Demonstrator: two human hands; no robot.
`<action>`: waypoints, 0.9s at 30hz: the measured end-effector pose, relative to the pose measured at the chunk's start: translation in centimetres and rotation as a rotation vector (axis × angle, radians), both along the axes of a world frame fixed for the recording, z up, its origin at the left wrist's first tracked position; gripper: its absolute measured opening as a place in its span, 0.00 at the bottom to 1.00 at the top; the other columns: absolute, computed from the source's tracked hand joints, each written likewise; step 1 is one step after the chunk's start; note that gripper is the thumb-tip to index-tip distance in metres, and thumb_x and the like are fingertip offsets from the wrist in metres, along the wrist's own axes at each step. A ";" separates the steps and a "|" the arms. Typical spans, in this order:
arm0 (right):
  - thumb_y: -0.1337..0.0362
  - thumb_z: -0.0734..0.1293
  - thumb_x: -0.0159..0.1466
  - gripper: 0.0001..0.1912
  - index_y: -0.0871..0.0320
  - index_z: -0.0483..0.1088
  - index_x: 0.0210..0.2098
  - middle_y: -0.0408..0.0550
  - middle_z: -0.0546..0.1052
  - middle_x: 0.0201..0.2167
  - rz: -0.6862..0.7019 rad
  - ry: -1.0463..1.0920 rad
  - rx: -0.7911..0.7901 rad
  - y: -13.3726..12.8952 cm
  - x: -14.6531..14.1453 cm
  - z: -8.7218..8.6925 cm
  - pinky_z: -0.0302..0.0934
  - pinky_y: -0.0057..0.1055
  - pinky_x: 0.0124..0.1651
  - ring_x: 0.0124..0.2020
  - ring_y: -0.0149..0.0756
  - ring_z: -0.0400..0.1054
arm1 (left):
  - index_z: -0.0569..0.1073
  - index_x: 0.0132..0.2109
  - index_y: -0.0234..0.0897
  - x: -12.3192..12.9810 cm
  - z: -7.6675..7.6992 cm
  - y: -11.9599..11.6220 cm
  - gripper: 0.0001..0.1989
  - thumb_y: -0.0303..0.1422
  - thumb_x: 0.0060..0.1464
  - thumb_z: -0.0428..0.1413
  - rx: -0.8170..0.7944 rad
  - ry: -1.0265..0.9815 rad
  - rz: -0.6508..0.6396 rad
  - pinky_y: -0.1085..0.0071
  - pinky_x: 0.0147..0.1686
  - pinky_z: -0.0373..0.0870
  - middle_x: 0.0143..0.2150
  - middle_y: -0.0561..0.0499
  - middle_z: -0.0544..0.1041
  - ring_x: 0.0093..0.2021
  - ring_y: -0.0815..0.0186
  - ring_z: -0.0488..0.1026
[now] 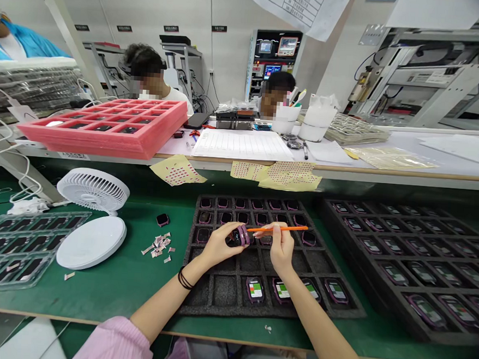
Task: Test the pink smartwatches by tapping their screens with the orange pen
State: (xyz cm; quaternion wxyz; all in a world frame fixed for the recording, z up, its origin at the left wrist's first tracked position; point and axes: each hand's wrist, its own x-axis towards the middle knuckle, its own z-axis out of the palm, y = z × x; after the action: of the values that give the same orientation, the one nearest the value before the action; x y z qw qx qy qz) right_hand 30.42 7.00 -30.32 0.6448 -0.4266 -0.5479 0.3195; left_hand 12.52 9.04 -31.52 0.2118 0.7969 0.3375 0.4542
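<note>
Over a black foam tray, my left hand grips a purple-framed watch case between thumb and fingers, tilted on edge. Closed around a thin orange stick, my right hand keeps its left tip at the case's edge; whether they touch is too small to tell. The tray's back rows hold several dark-screened watches, and its front row holds some with lit screens, one of them a lit watch. Some middle compartments are bare.
A second foam tray of watches stands right. Left are a white fan, clear trays, a lone watch and small scraps. A shelf behind carries a pink foam tray and papers. Several people sit beyond.
</note>
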 end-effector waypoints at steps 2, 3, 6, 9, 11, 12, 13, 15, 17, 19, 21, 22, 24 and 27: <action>0.44 0.55 0.66 0.19 0.51 0.63 0.33 0.47 0.76 0.24 0.001 -0.012 -0.001 0.0 0.0 0.1 0.69 0.41 0.33 0.28 0.43 0.74 | 0.71 0.53 0.37 0.0 0.0 0.0 0.24 0.31 0.47 0.63 0.002 0.002 0.002 0.59 0.49 0.73 0.50 0.42 0.77 0.50 0.56 0.74; 0.43 0.55 0.66 0.19 0.51 0.63 0.33 0.47 0.76 0.24 0.003 -0.019 -0.001 -0.1 0.0 0.1 0.69 0.41 0.34 0.28 0.43 0.74 | 0.71 0.53 0.37 0.0 0.0 0.0 0.24 0.31 0.47 0.63 0.003 0.002 0.004 0.59 0.50 0.73 0.50 0.42 0.77 0.50 0.56 0.74; 0.43 0.55 0.66 0.19 0.51 0.63 0.33 0.47 0.76 0.24 0.008 -0.031 0.010 -0.1 0.0 0.2 0.69 0.40 0.33 0.27 0.42 0.74 | 0.71 0.53 0.37 -0.1 -0.1 0.0 0.25 0.31 0.47 0.63 0.002 0.005 0.005 0.58 0.50 0.72 0.50 0.42 0.77 0.51 0.56 0.74; 0.44 0.55 0.66 0.19 0.51 0.64 0.32 0.46 0.76 0.23 0.003 -0.038 0.022 -0.2 -0.1 0.2 0.68 0.39 0.32 0.26 0.42 0.73 | 0.71 0.54 0.37 -0.1 -0.1 0.1 0.25 0.31 0.47 0.63 -0.002 0.009 0.006 0.59 0.49 0.73 0.50 0.42 0.77 0.51 0.56 0.74; 0.44 0.55 0.66 0.19 0.51 0.64 0.32 0.46 0.76 0.23 -0.004 -0.045 0.025 -0.2 -0.1 0.2 0.67 0.39 0.31 0.25 0.41 0.73 | 0.71 0.54 0.37 -0.1 -0.2 0.1 0.25 0.31 0.47 0.63 -0.004 0.009 0.006 0.60 0.48 0.74 0.50 0.42 0.77 0.50 0.57 0.74; 0.44 0.55 0.66 0.19 0.50 0.64 0.32 0.45 0.76 0.23 -0.006 -0.051 0.028 -0.1 -0.1 0.2 0.67 0.38 0.31 0.25 0.41 0.73 | 0.71 0.53 0.37 -0.1 -0.2 0.1 0.25 0.31 0.47 0.63 -0.002 0.009 0.006 0.60 0.48 0.74 0.50 0.42 0.77 0.50 0.57 0.74; 0.45 0.55 0.67 0.18 0.50 0.64 0.32 0.45 0.76 0.23 -0.005 -0.059 0.033 -0.1 0.0 0.1 0.67 0.38 0.31 0.24 0.41 0.73 | 0.71 0.53 0.37 -0.1 -0.2 0.1 0.24 0.31 0.47 0.63 0.000 0.010 0.006 0.60 0.48 0.74 0.50 0.42 0.77 0.50 0.57 0.74; 0.45 0.55 0.67 0.18 0.51 0.65 0.32 0.45 0.76 0.23 0.004 -0.083 0.047 -0.1 0.0 0.1 0.67 0.38 0.31 0.24 0.40 0.72 | 0.71 0.53 0.37 -0.1 -0.3 0.2 0.24 0.31 0.47 0.63 0.010 0.014 0.010 0.59 0.49 0.74 0.50 0.42 0.77 0.51 0.57 0.74; 0.45 0.55 0.67 0.19 0.51 0.66 0.32 0.46 0.76 0.23 0.017 -0.110 0.052 0.0 0.0 0.0 0.67 0.38 0.32 0.25 0.40 0.73 | 0.71 0.53 0.37 -0.2 -0.4 0.3 0.24 0.31 0.47 0.63 0.022 0.016 0.018 0.58 0.51 0.73 0.50 0.42 0.77 0.51 0.56 0.74; 0.45 0.55 0.67 0.19 0.51 0.66 0.32 0.46 0.77 0.23 0.027 -0.127 0.051 0.0 -0.1 0.1 0.68 0.38 0.32 0.25 0.40 0.73 | 0.71 0.53 0.37 -0.3 -0.5 0.4 0.24 0.31 0.47 0.63 0.032 0.017 0.027 0.57 0.51 0.73 0.50 0.42 0.77 0.50 0.56 0.75; 0.46 0.55 0.67 0.19 0.51 0.66 0.32 0.46 0.77 0.23 0.035 -0.139 0.055 0.0 -0.1 0.1 0.68 0.38 0.32 0.24 0.40 0.73 | 0.72 0.53 0.36 -0.3 -0.5 0.4 0.24 0.31 0.47 0.63 0.040 0.019 0.030 0.57 0.52 0.73 0.50 0.42 0.77 0.50 0.56 0.75; 0.47 0.55 0.67 0.19 0.51 0.66 0.32 0.46 0.77 0.23 0.038 -0.145 0.060 -0.1 -0.1 0.2 0.68 0.38 0.32 0.24 0.40 0.73 | 0.72 0.53 0.36 -0.4 -0.5 0.5 0.24 0.31 0.47 0.63 0.044 0.020 0.030 0.57 0.52 0.73 0.50 0.42 0.77 0.50 0.56 0.75; 0.48 0.54 0.68 0.19 0.52 0.67 0.32 0.47 0.77 0.24 0.041 -0.159 0.075 -0.1 -0.1 0.2 0.68 0.38 0.32 0.24 0.40 0.73 | 0.72 0.52 0.36 -0.4 -0.5 0.5 0.24 0.31 0.47 0.63 0.053 0.021 0.032 0.57 0.52 0.73 0.50 0.42 0.77 0.50 0.56 0.75; 0.48 0.54 0.68 0.20 0.53 0.67 0.31 0.48 0.77 0.24 0.040 -0.177 0.096 0.0 -0.2 0.2 0.68 0.37 0.31 0.25 0.39 0.73 | 0.72 0.52 0.36 -0.4 -0.4 0.4 0.23 0.31 0.47 0.63 0.053 0.022 0.040 0.58 0.52 0.73 0.49 0.42 0.78 0.50 0.56 0.75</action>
State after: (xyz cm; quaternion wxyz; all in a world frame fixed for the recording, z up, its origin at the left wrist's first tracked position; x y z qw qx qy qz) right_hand 30.24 6.99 -30.08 0.6072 -0.4107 -0.6258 0.2664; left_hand 12.13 9.46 -31.91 0.1776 0.8002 0.3436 0.4583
